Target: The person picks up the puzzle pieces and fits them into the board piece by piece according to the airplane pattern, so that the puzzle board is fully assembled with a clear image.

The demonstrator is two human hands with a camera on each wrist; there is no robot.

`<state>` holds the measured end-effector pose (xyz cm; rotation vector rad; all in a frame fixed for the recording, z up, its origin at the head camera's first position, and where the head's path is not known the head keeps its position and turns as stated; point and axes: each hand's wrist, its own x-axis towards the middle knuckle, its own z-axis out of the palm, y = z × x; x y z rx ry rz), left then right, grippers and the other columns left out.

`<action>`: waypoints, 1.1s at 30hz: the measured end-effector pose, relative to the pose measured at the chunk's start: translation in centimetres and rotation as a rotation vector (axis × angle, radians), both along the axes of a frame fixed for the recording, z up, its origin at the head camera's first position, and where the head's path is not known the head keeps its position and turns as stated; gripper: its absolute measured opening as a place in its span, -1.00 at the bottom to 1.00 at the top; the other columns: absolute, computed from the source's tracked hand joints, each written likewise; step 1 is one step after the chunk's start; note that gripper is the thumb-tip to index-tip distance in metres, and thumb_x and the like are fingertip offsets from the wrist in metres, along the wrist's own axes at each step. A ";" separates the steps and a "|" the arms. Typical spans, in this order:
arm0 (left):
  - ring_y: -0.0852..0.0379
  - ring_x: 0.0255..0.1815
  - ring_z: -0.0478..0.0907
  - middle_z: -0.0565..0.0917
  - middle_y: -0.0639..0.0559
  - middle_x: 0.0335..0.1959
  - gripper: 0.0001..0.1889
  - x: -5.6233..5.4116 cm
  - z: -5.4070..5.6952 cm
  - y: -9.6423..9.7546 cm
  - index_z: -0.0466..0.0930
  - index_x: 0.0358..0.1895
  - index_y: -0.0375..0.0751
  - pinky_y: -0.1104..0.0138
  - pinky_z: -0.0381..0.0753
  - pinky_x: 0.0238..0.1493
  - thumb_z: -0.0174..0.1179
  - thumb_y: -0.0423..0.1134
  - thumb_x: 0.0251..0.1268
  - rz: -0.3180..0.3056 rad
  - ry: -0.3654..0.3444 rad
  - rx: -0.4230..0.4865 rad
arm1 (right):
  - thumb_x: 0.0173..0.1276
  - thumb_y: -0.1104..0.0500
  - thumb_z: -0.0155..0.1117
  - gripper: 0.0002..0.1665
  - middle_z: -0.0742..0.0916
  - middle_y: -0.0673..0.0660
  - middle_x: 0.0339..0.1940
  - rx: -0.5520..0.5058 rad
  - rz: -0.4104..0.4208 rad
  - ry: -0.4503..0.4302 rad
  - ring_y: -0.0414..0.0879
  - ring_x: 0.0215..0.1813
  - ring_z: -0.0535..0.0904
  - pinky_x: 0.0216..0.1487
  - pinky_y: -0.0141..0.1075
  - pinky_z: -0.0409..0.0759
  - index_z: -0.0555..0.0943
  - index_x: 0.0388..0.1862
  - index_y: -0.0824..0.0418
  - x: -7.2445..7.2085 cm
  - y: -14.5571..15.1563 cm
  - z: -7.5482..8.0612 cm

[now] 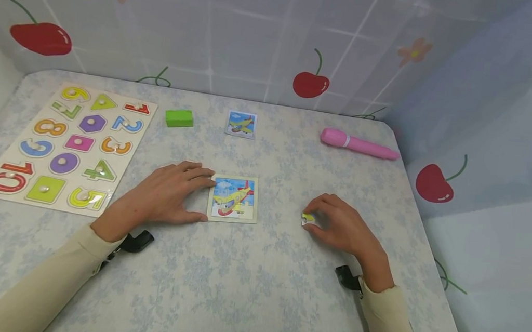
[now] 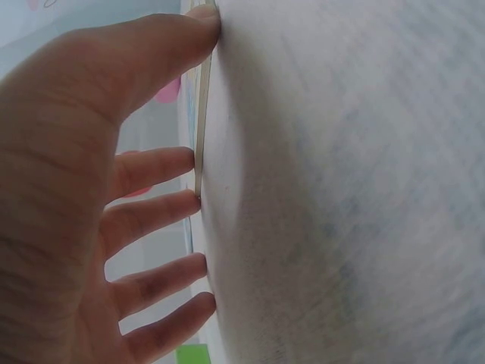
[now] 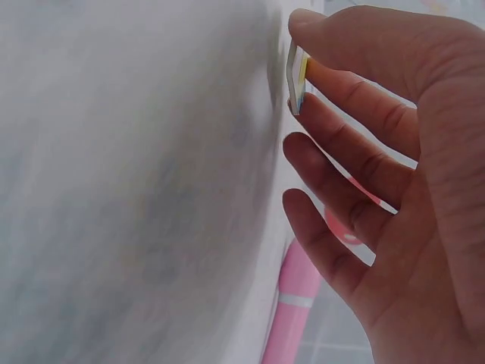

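Observation:
A small square airplane jigsaw puzzle (image 1: pixel 233 199) lies flat in its pale frame near the middle of the table. My left hand (image 1: pixel 165 192) rests at its left side, fingers spread and fairly straight, thumb and fingertips against the frame's edge (image 2: pixel 202 121). To the right of the puzzle, my right hand (image 1: pixel 338 224) pinches a small puzzle piece (image 1: pixel 308 219) between thumb and fingers. In the right wrist view the piece (image 3: pixel 296 76) is seen nearly edge-on, close over the tablecloth, with the other fingers loosely bent.
A number-and-shape peg board (image 1: pixel 69 171) covers the table's left side. Behind the puzzle are a green block (image 1: pixel 179 118) and a small airplane picture card (image 1: pixel 241 124). A pink pen-like stick (image 1: pixel 359 144) lies at the back right. A cherry-print curtain (image 1: pixel 253 34) hangs behind.

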<state>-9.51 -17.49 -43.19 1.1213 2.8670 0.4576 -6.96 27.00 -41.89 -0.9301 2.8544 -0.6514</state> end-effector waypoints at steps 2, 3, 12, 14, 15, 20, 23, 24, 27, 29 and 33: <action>-0.23 0.57 0.40 0.54 -0.06 0.54 -0.12 0.0 0.0 0.0 0.63 0.44 -0.06 -0.21 0.54 0.36 0.52 0.38 0.15 -0.002 0.002 0.002 | 0.30 0.09 0.68 -0.67 0.75 -0.03 0.05 0.008 0.002 0.003 -0.06 0.15 0.67 0.17 -0.01 0.69 0.78 0.00 0.06 -0.2 -0.4 0.2; -0.23 0.57 0.40 0.54 -0.06 0.54 -0.12 0.0 -0.1 0.0 0.63 0.44 -0.07 -0.22 0.54 0.36 0.51 0.38 0.15 -0.003 0.003 0.002 | 0.31 0.09 0.67 -0.68 0.75 -0.04 0.04 0.012 0.004 0.002 -0.06 0.14 0.67 0.17 -0.01 0.69 0.78 0.00 0.06 -0.2 -0.5 0.3; -0.24 0.56 0.41 0.55 -0.07 0.53 -0.13 0.0 0.0 0.0 0.64 0.43 -0.08 -0.22 0.55 0.35 0.53 0.36 0.14 -0.008 0.010 0.010 | 0.32 0.07 0.67 -0.72 0.76 -0.09 0.02 0.015 0.023 -0.016 -0.09 0.15 0.67 0.20 -0.03 0.68 0.82 -0.02 0.00 -0.8 -2.5 0.9; -0.24 0.56 0.40 0.55 -0.07 0.53 -0.13 0.0 0.0 0.0 0.64 0.43 -0.08 -0.22 0.54 0.35 0.53 0.36 0.14 -0.008 0.010 0.010 | 0.32 0.05 0.66 -0.72 0.76 -0.09 0.02 0.019 0.028 -0.026 -0.10 0.14 0.67 0.19 -0.04 0.68 0.82 -0.02 -0.01 -0.9 -3.2 1.0; -0.24 0.56 0.40 0.55 -0.07 0.53 -0.13 0.0 0.0 0.0 0.64 0.43 -0.08 -0.22 0.54 0.35 0.53 0.36 0.14 -0.007 0.010 0.009 | 0.32 0.05 0.66 -0.72 0.76 -0.09 0.02 0.020 0.032 -0.031 -0.10 0.13 0.67 0.19 -0.04 0.68 0.82 -0.01 -0.01 -0.9 -3.5 1.0; -0.23 0.56 0.40 0.54 -0.07 0.53 -0.13 -0.1 0.0 0.0 0.63 0.44 -0.08 -0.21 0.54 0.36 0.52 0.37 0.15 -0.006 0.007 0.005 | 0.33 0.01 0.65 -0.71 0.76 -0.11 0.01 0.035 0.067 -0.035 -0.11 0.13 0.66 0.17 -0.07 0.67 0.82 -0.01 -0.03 -1.2 -5.1 0.9; -0.22 0.56 0.40 0.54 -0.07 0.54 -0.13 -0.1 0.0 0.0 0.63 0.44 -0.08 -0.21 0.53 0.37 0.51 0.37 0.15 -0.009 0.010 0.005 | 0.33 0.00 0.65 -0.71 0.75 -0.11 0.00 0.036 0.103 -0.012 -0.12 0.12 0.66 0.16 -0.10 0.67 0.81 -0.01 -0.02 -1.4 -5.9 0.6; -0.22 0.56 0.40 0.54 -0.07 0.54 -0.13 -0.1 -0.1 0.0 0.63 0.44 -0.08 -0.21 0.53 0.38 0.52 0.37 0.15 -0.009 0.010 0.006 | 0.33 0.00 0.65 -0.71 0.75 -0.11 0.00 0.035 0.116 -0.002 -0.12 0.12 0.67 0.16 -0.10 0.67 0.81 -0.02 -0.02 -1.5 -6.2 0.5; -0.22 0.56 0.40 0.53 -0.07 0.54 -0.13 -0.2 -0.1 0.0 0.63 0.44 -0.08 -0.20 0.53 0.38 0.52 0.37 0.16 -0.012 0.011 0.008 | 0.32 0.01 0.66 -0.70 0.75 -0.09 0.00 0.033 0.149 0.021 -0.11 0.10 0.67 0.15 -0.11 0.68 0.80 -0.02 0.00 -1.8 -7.0 0.3; -0.22 0.56 0.40 0.53 -0.07 0.54 -0.13 -0.1 0.0 0.0 0.63 0.44 -0.08 -0.20 0.53 0.38 0.52 0.37 0.16 -0.012 0.010 0.007 | 0.32 0.02 0.66 -0.69 0.75 -0.07 0.01 0.035 0.168 0.031 -0.10 0.09 0.67 0.13 -0.12 0.68 0.80 -0.01 0.02 -1.9 -7.5 0.2; -0.22 0.56 0.40 0.53 -0.06 0.54 -0.12 -0.1 0.0 0.0 0.62 0.45 -0.07 -0.21 0.53 0.37 0.52 0.37 0.15 -0.007 0.003 0.002 | 0.32 0.02 0.66 -0.67 0.75 -0.05 0.01 0.034 0.196 0.053 -0.11 0.07 0.66 0.10 -0.13 0.68 0.79 0.01 0.03 -2.1 -8.6 0.1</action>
